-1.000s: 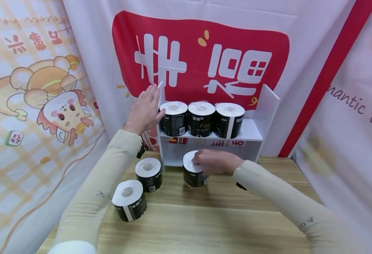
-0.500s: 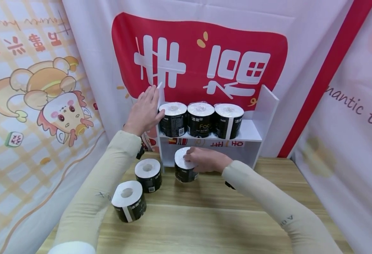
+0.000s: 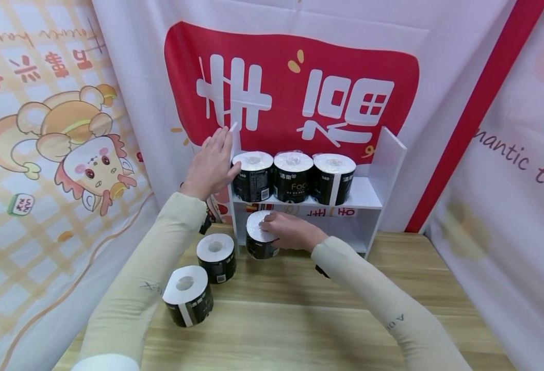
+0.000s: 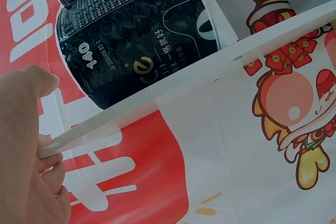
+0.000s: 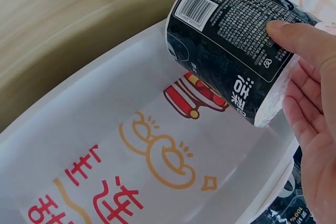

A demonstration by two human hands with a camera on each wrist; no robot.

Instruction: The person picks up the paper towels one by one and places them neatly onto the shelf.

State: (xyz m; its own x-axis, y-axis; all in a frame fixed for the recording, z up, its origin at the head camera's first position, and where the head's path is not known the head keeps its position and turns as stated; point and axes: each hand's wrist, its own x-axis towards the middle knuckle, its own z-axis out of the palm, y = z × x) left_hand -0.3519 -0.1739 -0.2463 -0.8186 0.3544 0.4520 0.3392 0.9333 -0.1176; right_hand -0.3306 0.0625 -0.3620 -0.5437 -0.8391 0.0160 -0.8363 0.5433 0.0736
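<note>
My right hand grips a toilet paper roll with a black printed wrapper and white top, at the front of the white shelf's lower level. In the right wrist view, the thumb presses the black side of the roll and the other fingers lie at its white end. My left hand holds the upper part of the shelf's left side panel; in the left wrist view, the panel's edge runs between thumb and fingers. Several like rolls are about: three in a row on the upper shelf level, including the middle roll.
Two more rolls stand on the wooden table left of the shelf: a nearer roll and a farther roll. The shelf's right panel rises beside bare upper shelf. A printed cloth hangs close behind.
My right hand has carried the roll leftward and toward the shelf's lower left opening. The left hand stays on the side panel, and the other rolls have not moved.
</note>
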